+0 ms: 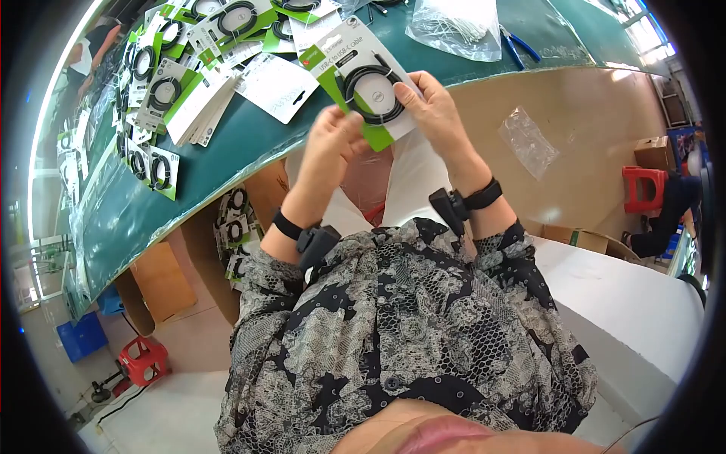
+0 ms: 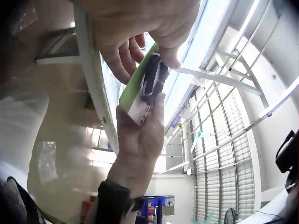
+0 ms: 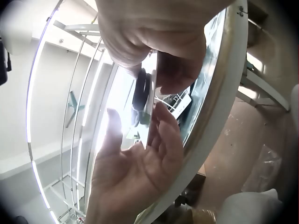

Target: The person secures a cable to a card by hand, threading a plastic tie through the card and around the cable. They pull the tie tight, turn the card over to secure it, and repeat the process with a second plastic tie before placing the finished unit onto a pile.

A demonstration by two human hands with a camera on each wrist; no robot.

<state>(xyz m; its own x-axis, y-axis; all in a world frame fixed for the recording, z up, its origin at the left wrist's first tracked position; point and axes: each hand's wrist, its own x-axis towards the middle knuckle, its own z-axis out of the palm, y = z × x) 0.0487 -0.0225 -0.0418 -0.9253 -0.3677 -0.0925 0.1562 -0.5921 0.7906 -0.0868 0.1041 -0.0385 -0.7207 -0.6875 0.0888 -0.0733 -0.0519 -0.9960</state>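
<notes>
At left, white-and-green cards with coiled black cables point(image 1: 164, 92) are heaped on a smooth green table point(image 1: 128, 212), seemingly for easy reach. A similar white-and-green packaged cable card point(image 1: 376, 92) is held up near the table's edge, touched by the left hand's point(image 1: 329, 144) relaxed fingers, thumb apart, perhaps for steadying, and pinched at its right side by the right hand point(image 1: 439, 117), presumably leaving the print visible.

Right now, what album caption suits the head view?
A right hand grips a carded cable, the left hand close by, at a green table strewn with similar packs.
</notes>
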